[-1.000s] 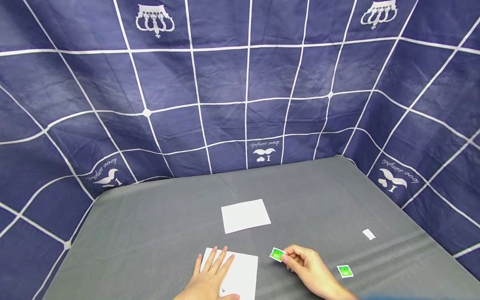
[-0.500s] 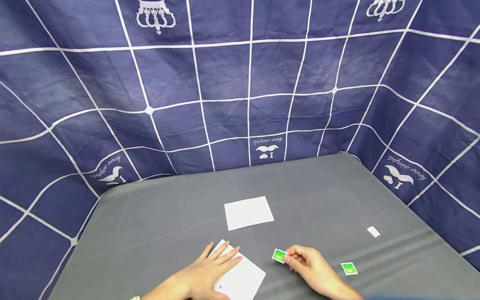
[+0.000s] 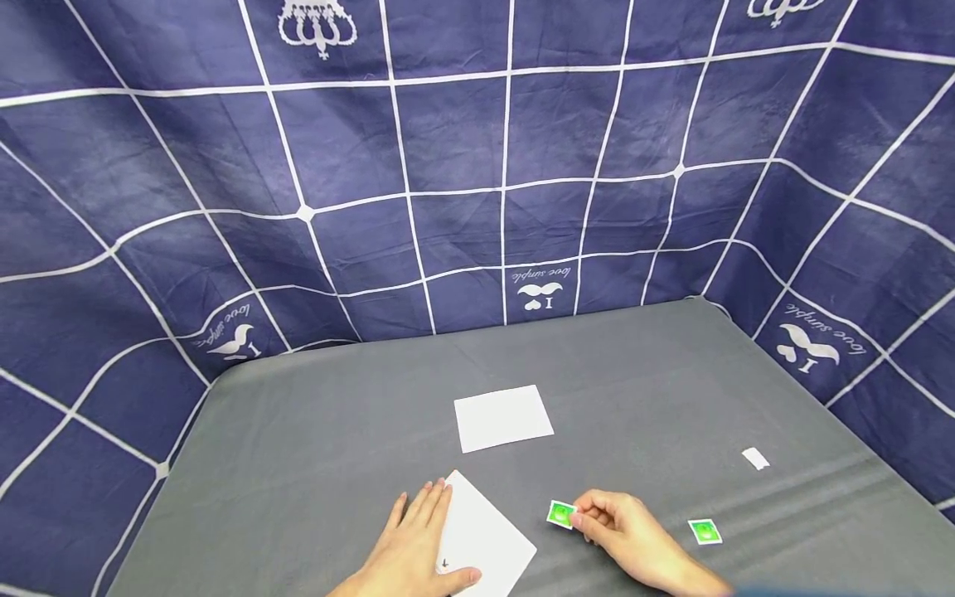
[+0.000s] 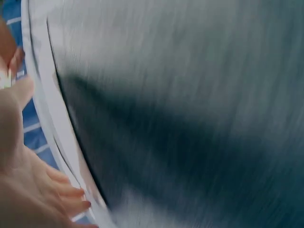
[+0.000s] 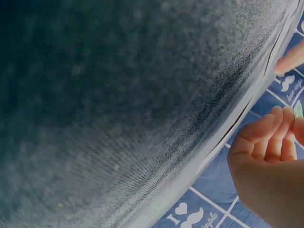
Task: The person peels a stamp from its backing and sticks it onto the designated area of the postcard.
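- Turned since one second ago: the plain white, four-sided sheet of paper (image 3: 485,539) under the person's left hand (image 3: 410,546) has swung round, so one corner now points away from the person. The right hand (image 3: 623,532) looks much the same.
- Head view: the left hand lies flat on the left side of that sheet, fingers straight, thumb out near a little dark mark (image 3: 445,563).
- Head view: the right hand pinches one end of a small green picture card with a white border (image 3: 561,513). The card is just right of the sheet, not over it. You cannot tell if it touches the grey, cloth-topped counter (image 3: 336,414).
- Head view: a second green card (image 3: 705,531) with a white border lies to the right of the right hand. A white oblong sheet of paper (image 3: 503,419) lies farther off, and a tiny white scrap (image 3: 755,458) lies over to the right.
- Head view, what might go wrong: the sheet under the hand could slide or crease if the flat hand pushes sideways. The second green card could get bumped if the right arm swings out, since it is near that arm.
- Left wrist view: the left hand is at the side, its fingers by a thin white strip, maybe the sheet's edge. It is blurry.
- Right wrist view: the fingers curl in, and a bit of green shows by the thumb. Only one end is held, so a loose pinch could drop the card.
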